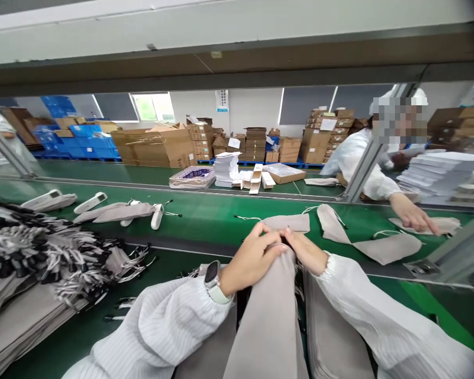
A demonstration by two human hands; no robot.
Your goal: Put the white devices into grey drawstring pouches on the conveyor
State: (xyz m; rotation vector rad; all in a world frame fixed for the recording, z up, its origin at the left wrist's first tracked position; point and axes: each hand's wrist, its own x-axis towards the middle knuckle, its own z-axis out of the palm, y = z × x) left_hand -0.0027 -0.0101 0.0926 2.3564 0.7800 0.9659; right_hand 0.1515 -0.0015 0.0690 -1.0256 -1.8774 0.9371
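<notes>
My left hand [253, 259] and my right hand [306, 251] meet at the top end of a long beige fabric pouch [266, 326] that runs back toward me. Both hands are closed, pinching the pouch's mouth. A watch sits on my left wrist. Just beyond my fingers another beige pouch [290, 222] with a drawstring lies on the green conveyor belt [205, 216]. A stack of the same pouches [332, 337] lies under my right forearm.
A big pile of pouches with black-and-white cords [35, 263] fills the left. White handheld devices [90, 202] and more pouches [387, 247] lie on the belt. A co-worker's hand [413, 217] presses a pouch at right. Cartons, paper stacks and metal frame posts stand behind.
</notes>
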